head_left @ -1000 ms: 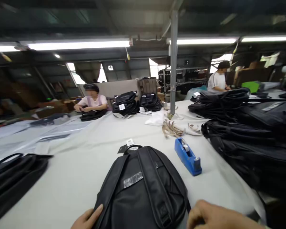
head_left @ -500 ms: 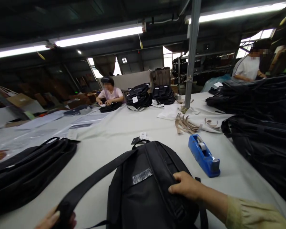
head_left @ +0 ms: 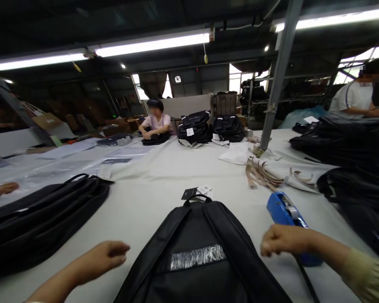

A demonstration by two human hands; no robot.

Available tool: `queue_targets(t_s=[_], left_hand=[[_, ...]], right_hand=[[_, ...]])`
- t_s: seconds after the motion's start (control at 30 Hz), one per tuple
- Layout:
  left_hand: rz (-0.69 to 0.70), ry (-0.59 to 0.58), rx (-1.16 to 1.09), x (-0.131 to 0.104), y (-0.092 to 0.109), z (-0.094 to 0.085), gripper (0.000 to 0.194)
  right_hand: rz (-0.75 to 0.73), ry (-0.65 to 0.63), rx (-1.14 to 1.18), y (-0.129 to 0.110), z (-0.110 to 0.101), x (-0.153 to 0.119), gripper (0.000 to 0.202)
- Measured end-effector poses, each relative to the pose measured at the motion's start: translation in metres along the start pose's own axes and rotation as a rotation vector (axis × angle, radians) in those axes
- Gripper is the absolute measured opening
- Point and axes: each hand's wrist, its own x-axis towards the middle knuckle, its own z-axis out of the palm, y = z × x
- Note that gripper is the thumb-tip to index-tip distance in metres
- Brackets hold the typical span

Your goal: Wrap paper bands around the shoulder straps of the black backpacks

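A black backpack (head_left: 202, 235) lies on the white table with its straps up and its top handle pointing away. A clear film strip (head_left: 198, 257) crosses its back panel, and paper tags (head_left: 196, 191) lie by the handle. My left hand (head_left: 105, 256) hovers left of the backpack, fingers apart and holding nothing. To the right of the backpack is my right hand (head_left: 276, 240), its fingers curled, in front of the blue tape dispenser (head_left: 281, 207); whether it grips anything is unclear. A black strap (head_left: 306, 280) extends below that hand.
Black bags are piled at the left (head_left: 50, 214) and right (head_left: 360, 143). A metal post (head_left: 279, 75) rises behind beige strips (head_left: 262, 173). Two people work across the table, and another person's hand (head_left: 3, 190) shows at the left edge. Stacked backpacks (head_left: 194, 130) stand at the far side.
My left hand has let go of the shoulder strap, which now lies on the backpack. My right hand has come off the backpack to the right. The view has shifted left.
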Motion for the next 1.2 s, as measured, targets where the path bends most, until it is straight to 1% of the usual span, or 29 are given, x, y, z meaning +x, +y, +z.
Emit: queue_targets(t_s=[0.03, 0.1, 0.13, 0.17, 0.23, 0.27, 0.33, 0.37, 0.4, 0.47, 0.53, 0.57, 0.6, 0.7, 0.73, 0.8, 0.83, 0.9, 0.97, 1.03, 1.13, 1.2], left_hand=[[0.061, 0.049, -0.029, 0.011, 0.014, 0.000, 0.041], [0.138, 0.155, -0.055, 0.032, 0.043, 0.008, 0.043], [0.154, 0.161, -0.063, 0.042, 0.055, 0.016, 0.042], [0.166, 0.159, -0.070, 0.052, 0.065, 0.027, 0.040], [0.188, 0.145, -0.086, 0.070, 0.077, 0.050, 0.037], [0.200, 0.136, -0.093, 0.079, 0.079, 0.061, 0.037], [0.227, 0.115, -0.108, 0.094, 0.079, 0.077, 0.037], [0.241, 0.102, -0.115, 0.101, 0.077, 0.082, 0.037], [0.253, 0.091, -0.121, 0.108, 0.075, 0.085, 0.036], [0.280, 0.059, -0.133, 0.120, 0.069, 0.086, 0.037], [0.316, 0.037, -0.130, 0.129, 0.063, 0.086, 0.037], [0.333, 0.052, -0.112, 0.131, 0.061, 0.087, 0.038], [0.351, 0.091, -0.083, 0.132, 0.060, 0.088, 0.038], [0.449, 0.251, 0.003, 0.129, 0.060, 0.091, 0.041], [0.503, 0.265, 0.008, 0.127, 0.061, 0.091, 0.042], [0.584, 0.212, 0.001, 0.124, 0.063, 0.090, 0.041], [0.589, 0.168, 0.008, 0.123, 0.064, 0.088, 0.038], [0.533, 0.096, 0.048, 0.124, 0.065, 0.084, 0.029], [0.468, 0.049, 0.091, 0.127, 0.065, 0.080, 0.028], [0.433, 0.037, 0.114, 0.132, 0.064, 0.078, 0.029], [0.388, 0.066, 0.134, 0.143, 0.059, 0.083, 0.037], [0.331, 0.078, 0.176, 0.155, 0.054, 0.091, 0.052]], right_hand=[[-0.041, -0.042, -0.010, -0.012, -0.001, 0.027, 0.035], [-0.092, 0.093, -0.005, -0.035, 0.005, 0.084, 0.045], [-0.090, 0.155, -0.001, -0.045, 0.013, 0.111, 0.048], [-0.083, 0.181, -0.005, -0.053, 0.022, 0.136, 0.050], [-0.055, 0.240, -0.072, -0.062, 0.042, 0.175, 0.049], [-0.033, 0.279, -0.112, -0.064, 0.050, 0.189, 0.048], [-0.008, 0.337, -0.151, -0.064, 0.060, 0.205, 0.051], [-0.012, 0.335, -0.136, -0.064, 0.061, 0.209, 0.053], [-0.033, 0.307, -0.102, -0.063, 0.061, 0.210, 0.055], [-0.094, 0.209, -0.022, -0.063, 0.057, 0.210, 0.056], [-0.151, 0.137, 0.037, -0.064, 0.051, 0.210, 0.052], [-0.178, 0.110, 0.054, -0.066, 0.049, 0.210, 0.049], [-0.209, 0.086, 0.073, -0.067, 0.047, 0.210, 0.047], [-0.295, -0.030, 0.161, -0.070, 0.043, 0.212, 0.047], [-0.306, -0.071, 0.190, -0.070, 0.042, 0.213, 0.046], [-0.299, -0.116, 0.211, -0.068, 0.040, 0.215, 0.041], [-0.293, -0.118, 0.194, -0.067, 0.039, 0.216, 0.038], [-0.294, -0.103, 0.137, -0.066, 0.037, 0.217, 0.035], [-0.292, -0.084, 0.069, -0.067, 0.033, 0.217, 0.033], [-0.274, -0.061, -0.008, -0.069, 0.029, 0.217, 0.031], [-0.256, 0.007, -0.192, -0.067, 0.029, 0.222, 0.032], [-0.242, 0.080, -0.311, -0.057, 0.033, 0.229, 0.035]])
